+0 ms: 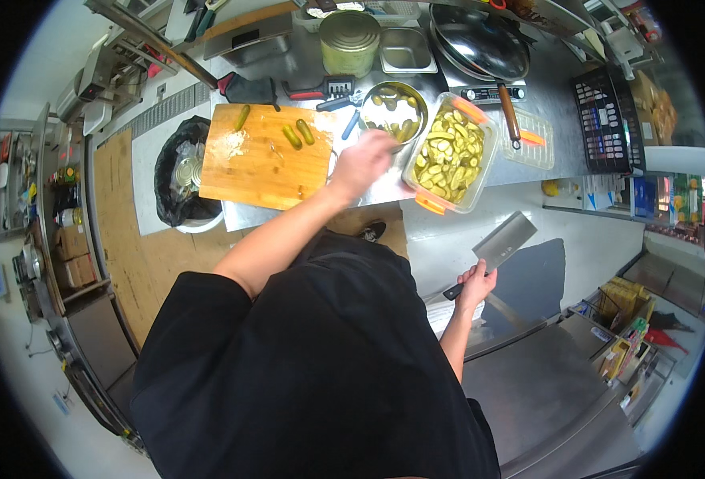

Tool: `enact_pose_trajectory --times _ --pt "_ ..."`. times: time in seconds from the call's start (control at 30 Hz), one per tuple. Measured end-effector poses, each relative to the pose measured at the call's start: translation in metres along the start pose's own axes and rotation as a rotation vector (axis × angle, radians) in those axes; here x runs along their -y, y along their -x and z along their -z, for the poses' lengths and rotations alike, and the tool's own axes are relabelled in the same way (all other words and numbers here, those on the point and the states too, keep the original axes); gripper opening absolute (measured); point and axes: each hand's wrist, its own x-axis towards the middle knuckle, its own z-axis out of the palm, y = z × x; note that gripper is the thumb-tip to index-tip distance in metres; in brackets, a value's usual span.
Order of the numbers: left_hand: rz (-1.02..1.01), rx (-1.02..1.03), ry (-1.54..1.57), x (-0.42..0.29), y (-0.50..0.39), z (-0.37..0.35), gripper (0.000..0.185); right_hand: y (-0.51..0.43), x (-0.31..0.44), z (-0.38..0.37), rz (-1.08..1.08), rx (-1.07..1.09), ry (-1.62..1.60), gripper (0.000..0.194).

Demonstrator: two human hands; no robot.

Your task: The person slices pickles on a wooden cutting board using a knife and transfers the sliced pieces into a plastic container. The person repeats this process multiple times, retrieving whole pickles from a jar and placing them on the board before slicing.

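Observation:
My right hand (477, 284) grips a Chinese cleaver (505, 240) by its dark handle, blade held out over the floor to the right of my body. My left hand (364, 160) is blurred at the near rim of a round metal container (422, 103) with whole pickled cucumbers (409, 127) inside; its fingers are too smeared to read. On the wooden cutting board (256, 170) lie a pair of gherkins (298, 133) and a single gherkin (242, 117). Sliced pickles (451, 155) fill a clear plastic box (488, 158) with orange clips, right of the round container.
A bin with a black bag (170, 173) stands left of the board. Behind are a knife sharpener (322, 88), a large can (350, 45), a steel pan (408, 51) and a lidded wok (478, 39). A clear lid (529, 152) and black crate (607, 120) sit rightward.

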Motion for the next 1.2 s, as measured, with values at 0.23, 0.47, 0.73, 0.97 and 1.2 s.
enact_pose_trajectory --times 0.23,0.47,0.73,0.97,1.2 --pt "0.491 0.08 -0.453 0.188 0.013 0.129 0.032 0.065 0.005 -0.054 0.267 -0.051 0.066 0.01" --pt "0.271 0.525 -0.294 0.241 0.025 0.174 0.03 0.144 0.001 -0.145 0.414 0.237 0.404 0.015" --pt "-0.003 0.385 -0.427 0.218 0.118 0.252 0.021 0.222 -0.023 -0.267 0.462 0.664 0.872 0.018" --pt "-0.036 0.274 -0.391 0.23 0.138 0.235 0.019 0.225 -0.084 -0.337 0.691 0.795 1.102 0.016" --pt "-0.148 0.269 -0.344 0.251 0.141 0.231 0.02 0.232 -0.088 -0.34 0.626 0.863 1.223 0.015"
